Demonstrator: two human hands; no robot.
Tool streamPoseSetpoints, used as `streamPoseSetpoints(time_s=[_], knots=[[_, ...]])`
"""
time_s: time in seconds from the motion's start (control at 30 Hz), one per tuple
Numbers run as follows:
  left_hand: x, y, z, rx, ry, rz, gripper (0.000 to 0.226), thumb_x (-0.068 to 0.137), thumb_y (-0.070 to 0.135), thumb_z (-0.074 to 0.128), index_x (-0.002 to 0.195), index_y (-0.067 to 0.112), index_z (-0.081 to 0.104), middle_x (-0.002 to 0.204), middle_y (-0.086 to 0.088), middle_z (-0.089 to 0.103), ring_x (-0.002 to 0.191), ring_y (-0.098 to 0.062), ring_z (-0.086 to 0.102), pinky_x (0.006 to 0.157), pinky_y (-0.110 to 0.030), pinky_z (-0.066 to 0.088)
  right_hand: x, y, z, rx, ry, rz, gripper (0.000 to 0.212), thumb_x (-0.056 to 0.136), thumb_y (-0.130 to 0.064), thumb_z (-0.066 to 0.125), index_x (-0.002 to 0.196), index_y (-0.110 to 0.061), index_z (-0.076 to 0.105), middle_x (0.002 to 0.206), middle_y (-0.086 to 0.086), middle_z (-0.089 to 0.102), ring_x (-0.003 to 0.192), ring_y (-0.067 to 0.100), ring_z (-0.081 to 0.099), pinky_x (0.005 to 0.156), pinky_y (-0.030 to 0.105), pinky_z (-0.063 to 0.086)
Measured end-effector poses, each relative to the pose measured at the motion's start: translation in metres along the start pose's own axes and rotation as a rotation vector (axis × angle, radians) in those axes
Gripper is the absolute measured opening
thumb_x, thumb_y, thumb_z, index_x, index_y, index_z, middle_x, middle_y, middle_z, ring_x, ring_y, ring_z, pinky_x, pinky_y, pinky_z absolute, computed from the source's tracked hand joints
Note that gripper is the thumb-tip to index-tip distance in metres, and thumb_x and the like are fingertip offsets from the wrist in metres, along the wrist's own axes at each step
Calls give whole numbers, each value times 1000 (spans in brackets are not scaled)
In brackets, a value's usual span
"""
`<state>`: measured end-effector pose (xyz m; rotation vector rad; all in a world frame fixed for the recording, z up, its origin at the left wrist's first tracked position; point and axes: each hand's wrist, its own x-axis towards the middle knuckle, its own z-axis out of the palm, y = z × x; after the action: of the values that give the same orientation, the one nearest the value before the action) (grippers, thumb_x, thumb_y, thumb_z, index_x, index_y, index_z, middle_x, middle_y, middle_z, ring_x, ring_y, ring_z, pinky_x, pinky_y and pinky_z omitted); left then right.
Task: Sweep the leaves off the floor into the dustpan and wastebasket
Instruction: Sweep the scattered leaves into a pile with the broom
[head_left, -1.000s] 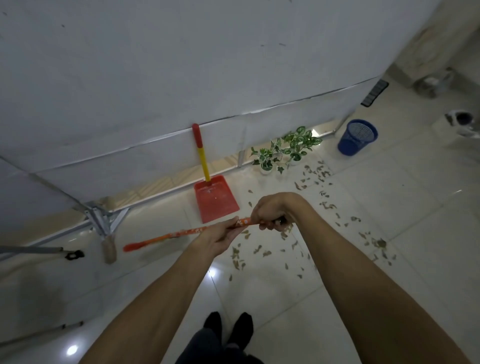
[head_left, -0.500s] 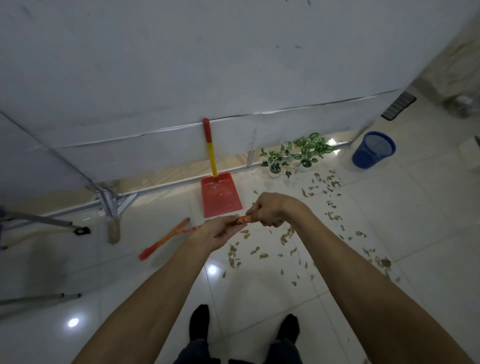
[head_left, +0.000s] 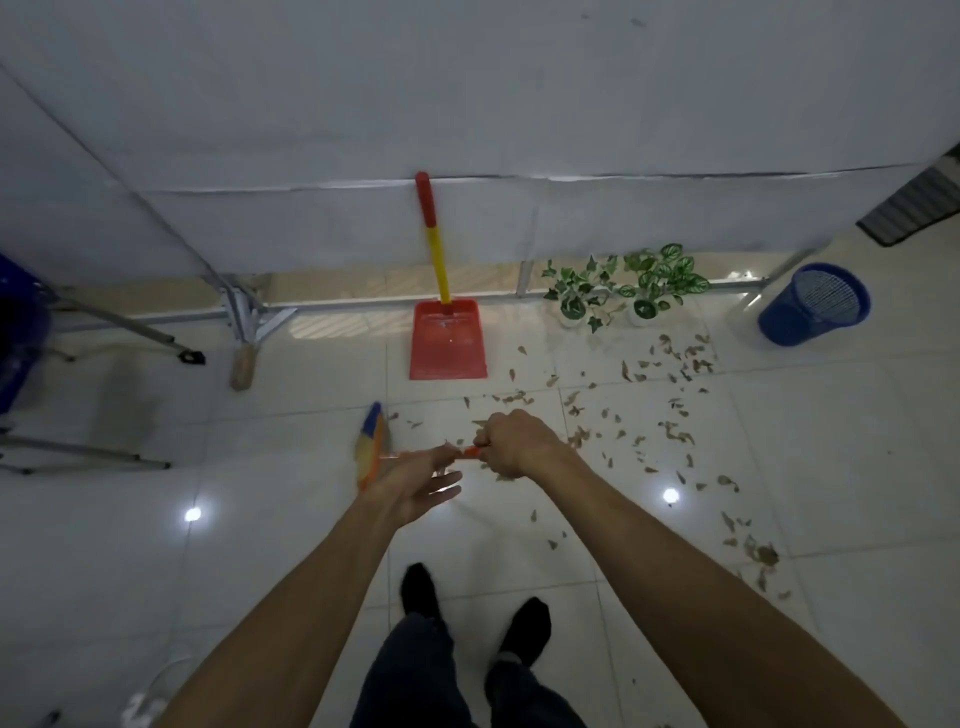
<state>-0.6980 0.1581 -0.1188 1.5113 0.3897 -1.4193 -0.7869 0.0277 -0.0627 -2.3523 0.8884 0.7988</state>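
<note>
My right hand (head_left: 514, 441) is closed around the orange handle of a broom (head_left: 371, 447), whose blurred yellow and blue head points left of my hands. My left hand (head_left: 421, 480) lies under the handle with its fingers spread, palm up. A red dustpan (head_left: 449, 343) with a red and yellow handle stands against the white wall straight ahead. Dry brown leaves (head_left: 670, 364) lie scattered over the white tiles to the right, from the dustpan toward my right arm. A blue mesh wastebasket (head_left: 813, 304) lies tipped at the far right.
Two small potted plants (head_left: 623, 288) stand by the wall between dustpan and wastebasket. Metal stand legs (head_left: 244, 312) and a brush-like object (head_left: 242, 366) sit at the left, with more tripod legs (head_left: 83, 457) along the left edge. My feet (head_left: 472, 613) are below.
The broom has swung from pointing far left on the floor to a raised, foreshortened position close to my hands. My left hand has loosened its grip and opened. The view has turned toward the dustpan.
</note>
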Motion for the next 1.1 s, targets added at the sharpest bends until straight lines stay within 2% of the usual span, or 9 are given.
streamPoseSetpoints(time_s=[0.1,0.2,0.33,0.53,0.67,0.73,0.9,1.0,1.1], knots=[[4,-14,4,49,-9,-33,50,91,35,72,134,15,58,143,-2,52,117,-20,61,76,-32,59,-2,22,4,-84,-36,42,34,96,-17,59,130,-15,61,117,10,62,99,27,65,71,33,50],[2,-20,18,141,-90,-35,67,90,48,69,148,22,46,152,5,42,127,-19,54,96,-37,54,-8,42,0,-108,-41,109,35,96,-15,58,131,-11,56,121,13,61,100,28,65,72,33,50],[0,-27,49,303,-209,-68,64,93,48,65,148,24,45,153,5,42,135,-21,48,110,-45,45,-22,67,-5,-144,-47,194,34,98,-17,55,131,-8,54,125,15,58,103,28,63,75,32,49],[-9,-47,98,485,-347,-107,64,94,53,60,149,28,41,155,11,40,139,-21,45,108,-42,46,-63,113,-13,-96,-30,338,33,98,-27,55,127,-12,58,102,8,57,83,23,56,63,30,44],[-7,-54,120,404,-327,-62,60,92,51,64,143,22,50,143,3,54,120,-20,60,97,-36,54,-95,153,-27,127,27,374,42,98,-47,55,124,-17,69,115,11,68,86,22,62,77,34,55],[-6,-54,123,351,-290,-5,56,92,47,66,139,19,52,134,-2,59,114,-21,63,96,-36,56,-112,162,-33,248,35,398,46,96,-53,58,113,-14,75,100,13,73,73,17,61,69,32,53],[5,-53,114,389,-207,162,55,90,42,71,139,22,57,139,-4,57,125,-23,57,104,-34,50,-130,144,-17,490,-7,404,32,101,-31,56,116,-8,74,76,8,61,56,16,48,48,24,39],[3,-57,108,523,-213,153,46,94,47,63,131,20,63,128,-1,60,120,-19,57,101,-31,48,-117,132,4,591,-64,391,27,103,-19,50,118,-3,67,86,12,67,66,18,58,51,24,46],[-1,-63,102,611,-193,125,40,93,54,60,121,25,64,118,3,60,111,-16,56,95,-31,49,-95,125,23,446,-113,366,27,102,-18,46,124,-5,55,104,15,67,74,20,60,57,28,48]])
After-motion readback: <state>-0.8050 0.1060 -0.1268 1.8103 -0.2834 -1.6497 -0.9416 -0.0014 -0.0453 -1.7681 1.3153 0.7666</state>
